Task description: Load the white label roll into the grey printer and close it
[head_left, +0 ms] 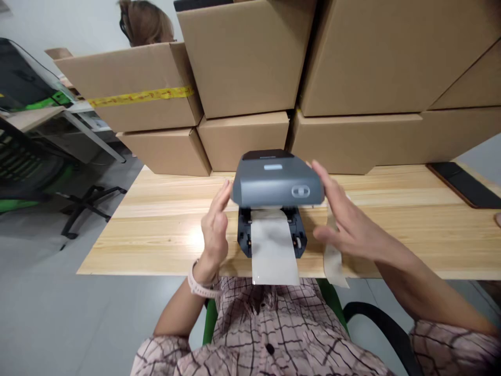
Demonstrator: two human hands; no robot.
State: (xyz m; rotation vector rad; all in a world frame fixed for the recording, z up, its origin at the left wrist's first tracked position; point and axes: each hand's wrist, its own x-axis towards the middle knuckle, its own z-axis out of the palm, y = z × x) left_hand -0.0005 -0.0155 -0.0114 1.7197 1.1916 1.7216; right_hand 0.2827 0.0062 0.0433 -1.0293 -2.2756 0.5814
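A dark grey label printer (274, 190) stands near the table's front edge with its lid raised. Below the lid its black base (245, 235) shows, and a strip of white label paper (274, 250) runs out of it over the table edge. My left hand (215, 227) is at the lid's left side, fingers stretched out against or very near it. On the right, my right hand (344, 216) has its fingers along the lid's side and its thumb spread apart below. A loose strip of paper (334, 263) lies under my right hand, partly hidden.
Cardboard boxes (242, 62) stand stacked along the back of the wooden table (148, 230). A dark phone-like slab (465, 183) lies at the far right. A person's head (146, 23) shows behind the boxes. An office chair (35, 162) stands at left.
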